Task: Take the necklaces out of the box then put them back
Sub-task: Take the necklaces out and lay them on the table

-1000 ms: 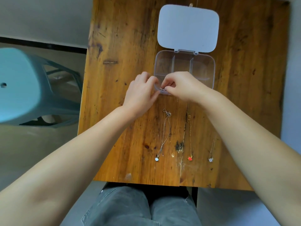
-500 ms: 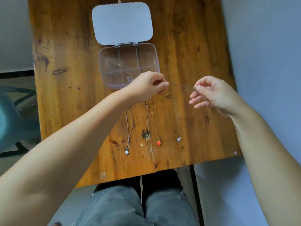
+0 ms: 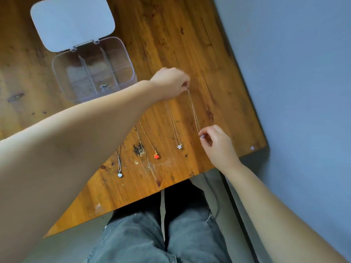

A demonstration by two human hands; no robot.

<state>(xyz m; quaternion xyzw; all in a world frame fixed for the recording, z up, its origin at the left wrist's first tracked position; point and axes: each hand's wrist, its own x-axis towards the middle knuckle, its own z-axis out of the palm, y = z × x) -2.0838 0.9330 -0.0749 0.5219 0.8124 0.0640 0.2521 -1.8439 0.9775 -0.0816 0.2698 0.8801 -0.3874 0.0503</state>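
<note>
Head view, only one here: biggest risk looks like tangling, since the thin chain (image 3: 193, 109) stretched between both hands sits just beside the silver-pendant necklace (image 3: 173, 126) already laid out, so setting it down sloppy or letting it go slack could drop it across that neighbour and knot the two. Could also slip off the table (image 3: 218, 73), with the right edge near and nothing to stop a fine chain sliding if the pendant end gets let go first. Left hand (image 3: 171, 83) closed up in a pinch, gripping the top end of the chain near the clasp, just right of the clear box (image 3: 131, 73). Right hand (image 3: 216, 143) mostly curled, thumb and forefinger pinching the lower end, other fingers loosely tucked; pendant itself too small and hidden to make out. Chain running taut-ish from upper hand down to lower hand, can't tell if touching the wood or just above it. Further left, red-pendant necklace (image 3: 150, 141) and white-pendant necklace (image 3: 119, 168) lying in a row, partly under the left forearm. One more piece (image 3: 104, 86) left in a box compartment, lid (image 3: 72, 21) flipped open behind, so unloading probably not finished yet
</note>
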